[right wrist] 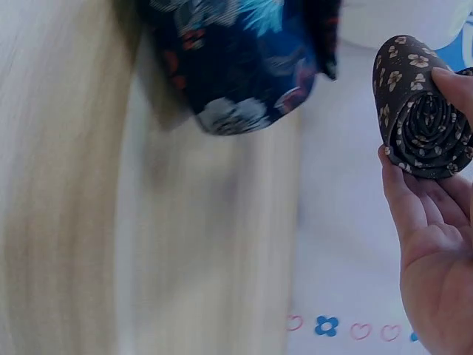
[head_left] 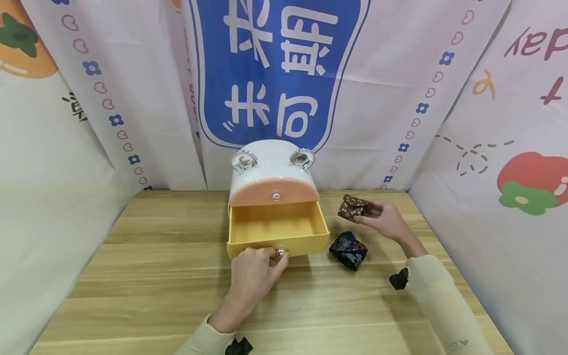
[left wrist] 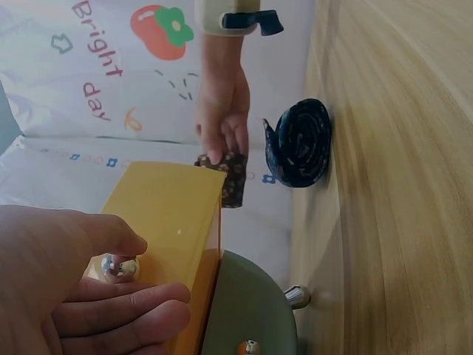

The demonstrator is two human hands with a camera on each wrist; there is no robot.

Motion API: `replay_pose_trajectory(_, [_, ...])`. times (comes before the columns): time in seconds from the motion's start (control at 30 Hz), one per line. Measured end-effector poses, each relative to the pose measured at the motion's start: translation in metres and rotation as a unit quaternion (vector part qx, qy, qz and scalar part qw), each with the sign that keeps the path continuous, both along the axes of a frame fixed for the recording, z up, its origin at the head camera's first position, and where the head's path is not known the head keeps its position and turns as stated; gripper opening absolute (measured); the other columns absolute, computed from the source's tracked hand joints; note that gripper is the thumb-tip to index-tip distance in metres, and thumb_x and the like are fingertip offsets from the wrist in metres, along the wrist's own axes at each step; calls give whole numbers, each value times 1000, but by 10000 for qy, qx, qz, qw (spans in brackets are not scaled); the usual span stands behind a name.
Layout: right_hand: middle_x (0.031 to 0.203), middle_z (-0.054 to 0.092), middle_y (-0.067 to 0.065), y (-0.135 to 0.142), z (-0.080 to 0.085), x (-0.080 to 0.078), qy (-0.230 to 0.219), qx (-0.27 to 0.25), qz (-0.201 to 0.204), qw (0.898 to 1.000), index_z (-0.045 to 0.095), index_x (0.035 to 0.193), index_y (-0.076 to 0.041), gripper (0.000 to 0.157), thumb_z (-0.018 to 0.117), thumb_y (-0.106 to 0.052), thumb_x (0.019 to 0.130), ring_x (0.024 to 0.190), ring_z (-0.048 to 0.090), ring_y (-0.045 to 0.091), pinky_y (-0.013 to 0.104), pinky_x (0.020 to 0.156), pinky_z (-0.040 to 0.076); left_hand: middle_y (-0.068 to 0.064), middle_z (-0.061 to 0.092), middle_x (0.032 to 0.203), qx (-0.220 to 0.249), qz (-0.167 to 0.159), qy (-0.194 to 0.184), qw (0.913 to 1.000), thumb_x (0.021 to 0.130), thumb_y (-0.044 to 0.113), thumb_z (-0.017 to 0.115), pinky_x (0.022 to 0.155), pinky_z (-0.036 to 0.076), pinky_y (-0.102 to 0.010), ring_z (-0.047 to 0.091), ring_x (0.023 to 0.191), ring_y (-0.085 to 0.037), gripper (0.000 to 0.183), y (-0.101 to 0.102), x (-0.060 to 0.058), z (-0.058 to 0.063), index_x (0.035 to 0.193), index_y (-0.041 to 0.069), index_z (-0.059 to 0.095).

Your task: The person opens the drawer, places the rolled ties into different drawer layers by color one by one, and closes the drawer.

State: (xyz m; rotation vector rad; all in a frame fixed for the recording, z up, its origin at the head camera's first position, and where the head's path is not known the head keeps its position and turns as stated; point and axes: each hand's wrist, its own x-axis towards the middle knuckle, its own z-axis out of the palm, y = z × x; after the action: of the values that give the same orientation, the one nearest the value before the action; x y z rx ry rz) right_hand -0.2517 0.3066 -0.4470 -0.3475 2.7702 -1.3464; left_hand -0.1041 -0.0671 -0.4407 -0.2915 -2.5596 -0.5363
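Observation:
My left hand is at the front of the pulled-out yellow drawer, thumb and fingers around its silver knob. Bare yellow floor shows inside the drawer. To the right, my right hand holds a rolled-up brown necktie with small pale flowers, raised beside the drawer. Its coiled end faces the right wrist camera, thumb on one side and fingers on the other. A second rolled necktie, dark navy with a floral pattern, lies on the table just below the right hand.
The drawer belongs to a small white cabinet with two round silver-rimmed eyes on top. Above it is a closed pink drawer with its own knob. The wooden table ends at printed curtains behind and at both sides.

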Motion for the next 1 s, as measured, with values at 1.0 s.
replay_pose_trajectory(1.0, [138, 67, 22, -58, 90, 29, 94, -521, 1428, 9883, 57, 148, -4, 67, 84, -17, 89, 123, 70, 38, 31, 96, 60, 13, 47, 46, -221, -41, 266, 9994, 87, 45, 82, 40, 29, -23, 35, 44, -3, 43, -1, 1, -1, 56, 24, 60])
